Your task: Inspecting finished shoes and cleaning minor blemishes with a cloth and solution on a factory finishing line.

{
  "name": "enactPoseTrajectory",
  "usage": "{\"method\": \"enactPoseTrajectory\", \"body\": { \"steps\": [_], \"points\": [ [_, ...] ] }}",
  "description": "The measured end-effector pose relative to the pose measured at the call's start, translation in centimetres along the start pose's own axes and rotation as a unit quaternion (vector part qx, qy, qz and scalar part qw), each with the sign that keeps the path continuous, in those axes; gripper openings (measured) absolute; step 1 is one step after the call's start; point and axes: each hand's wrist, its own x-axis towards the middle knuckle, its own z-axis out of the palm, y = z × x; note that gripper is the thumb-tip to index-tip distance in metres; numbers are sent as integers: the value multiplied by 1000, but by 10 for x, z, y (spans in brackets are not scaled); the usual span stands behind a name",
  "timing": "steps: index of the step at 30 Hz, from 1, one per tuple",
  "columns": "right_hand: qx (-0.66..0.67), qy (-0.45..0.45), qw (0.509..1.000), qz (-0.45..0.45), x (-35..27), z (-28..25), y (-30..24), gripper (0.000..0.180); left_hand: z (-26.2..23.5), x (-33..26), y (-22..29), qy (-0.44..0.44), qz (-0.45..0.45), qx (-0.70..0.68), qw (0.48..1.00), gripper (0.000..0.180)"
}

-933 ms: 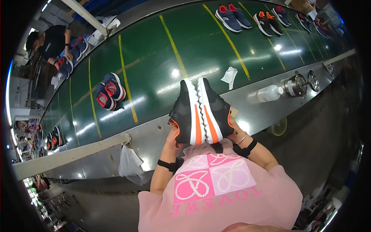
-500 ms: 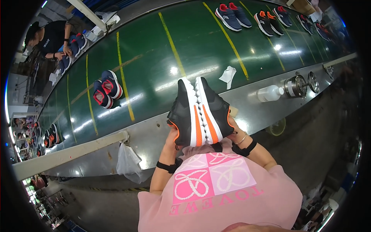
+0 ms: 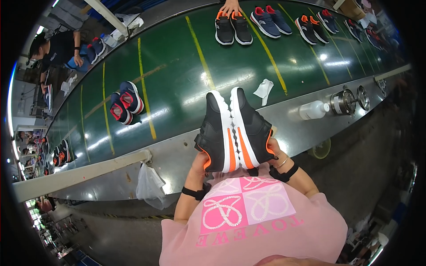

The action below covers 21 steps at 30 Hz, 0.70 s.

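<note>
In front of my chest I hold a pair of black sneakers with white soles and orange trim, toes pointing away from me and soles facing each other. My left hand (image 3: 200, 162) is closed on the heel end of the left sneaker (image 3: 214, 128). At the heel of the right sneaker (image 3: 253, 128) my right hand (image 3: 276, 153) grips, its fingers partly hidden inside and behind the shoe. The soles meet around the middle, while the toes stand slightly apart.
A green belt with yellow lines (image 3: 177, 75) carries navy sneakers (image 3: 126, 103) at left and several pairs at far right. Another person's hand (image 3: 230, 6) touches black sneakers (image 3: 234, 29). A crumpled paper (image 3: 265, 91), white bottle (image 3: 313, 110), metal pot (image 3: 343, 102) and plastic bag (image 3: 149, 184) lie nearer.
The toes of my sneakers have parted slightly. A hand with a black pair has appeared at the belt's far edge. The person at far left now holds a shoe lower down.
</note>
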Motion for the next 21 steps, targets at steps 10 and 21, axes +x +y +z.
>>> {"method": "enactPoseTrajectory", "body": {
  "steps": [10,21],
  "points": [
    [-227,29,956,-182,-4,74,-25,87,5,-6,6,-54,91,-31,994,63],
    [-577,44,711,-401,-2,71,-26,64,12,-8,16,7,328,248,912,75]
  ]
}}
